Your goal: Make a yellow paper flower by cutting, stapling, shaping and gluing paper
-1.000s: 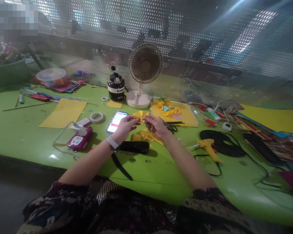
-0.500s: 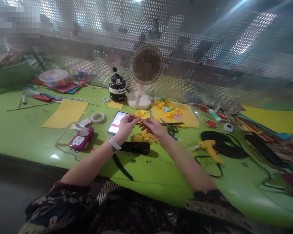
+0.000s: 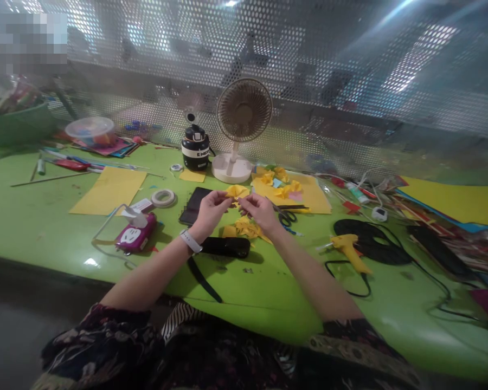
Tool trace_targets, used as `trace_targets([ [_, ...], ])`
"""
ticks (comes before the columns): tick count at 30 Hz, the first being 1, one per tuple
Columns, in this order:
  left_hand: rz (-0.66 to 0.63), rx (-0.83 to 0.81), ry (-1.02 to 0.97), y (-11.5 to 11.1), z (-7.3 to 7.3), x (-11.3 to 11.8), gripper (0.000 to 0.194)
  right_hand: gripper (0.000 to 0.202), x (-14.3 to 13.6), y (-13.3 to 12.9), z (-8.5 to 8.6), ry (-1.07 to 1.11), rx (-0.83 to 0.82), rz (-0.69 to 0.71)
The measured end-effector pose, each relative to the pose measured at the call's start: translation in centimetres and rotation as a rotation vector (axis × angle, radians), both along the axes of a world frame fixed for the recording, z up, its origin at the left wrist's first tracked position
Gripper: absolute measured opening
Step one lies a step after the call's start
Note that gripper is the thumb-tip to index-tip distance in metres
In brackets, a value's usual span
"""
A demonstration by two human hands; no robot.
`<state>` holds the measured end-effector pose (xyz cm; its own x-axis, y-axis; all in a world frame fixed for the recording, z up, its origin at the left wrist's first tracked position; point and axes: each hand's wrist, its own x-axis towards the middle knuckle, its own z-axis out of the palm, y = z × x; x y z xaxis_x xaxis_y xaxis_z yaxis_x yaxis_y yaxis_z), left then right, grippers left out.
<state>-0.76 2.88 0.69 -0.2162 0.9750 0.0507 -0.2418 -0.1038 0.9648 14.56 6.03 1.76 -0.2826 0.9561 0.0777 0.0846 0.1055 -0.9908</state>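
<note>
Between my fingertips, above the middle of the green table, is a piece of yellow paper (image 3: 236, 190) with a curled, petal-like shape. My left hand (image 3: 211, 211) pinches its left side, and my right hand (image 3: 261, 212) is closed at its right side. Just below lies a heap of crumpled yellow paper pieces (image 3: 247, 227). A phone (image 3: 193, 206) with a dark screen rests beside my left hand. Black-handled scissors (image 3: 287, 216) lie right of my right hand. A black stapler-like object (image 3: 228, 247) sits nearer me, partly behind my left wrist.
A white fan (image 3: 244, 111) and a black bottle (image 3: 195, 149) stand at the back. Yellow paper flowers (image 3: 282, 174) lie on a yellow sheet (image 3: 315, 195). At right is a yellow glue gun (image 3: 350, 252) with a cord; at left, a purple power strip (image 3: 137, 235) and a tape roll (image 3: 163, 197).
The phone's screen has gone from lit to dark. My right hand's fingers have shifted slightly on the yellow paper, while both arms stay nearly in place.
</note>
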Motion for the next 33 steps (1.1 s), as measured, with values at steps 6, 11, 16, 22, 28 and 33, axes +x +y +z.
trace_targets([
  [6,0.000,0.058,0.026,0.1,-0.2,0.3,0.016,0.039,0.5,-0.9,1.0,-0.139,0.311,-0.103],
  [11,-0.005,0.102,0.061,-0.1,-0.4,0.5,0.017,0.036,0.6,-2.1,1.6,-0.235,0.425,-0.139],
  [16,0.136,0.305,-0.024,-1.1,2.6,-0.8,0.015,0.038,0.9,-1.0,2.6,-0.076,0.450,-0.254],
  [22,0.422,0.435,-0.132,-0.8,5.3,-4.1,0.019,0.030,-2.9,4.5,-1.0,-0.357,0.680,0.139],
  [28,0.445,0.405,-0.168,0.3,4.9,-5.6,0.018,0.017,-7.1,6.2,-5.0,-0.542,0.815,0.462],
  [33,0.418,0.393,-0.155,0.3,4.7,-5.7,0.014,0.016,-8.0,5.8,-5.3,-0.541,0.845,0.550],
])
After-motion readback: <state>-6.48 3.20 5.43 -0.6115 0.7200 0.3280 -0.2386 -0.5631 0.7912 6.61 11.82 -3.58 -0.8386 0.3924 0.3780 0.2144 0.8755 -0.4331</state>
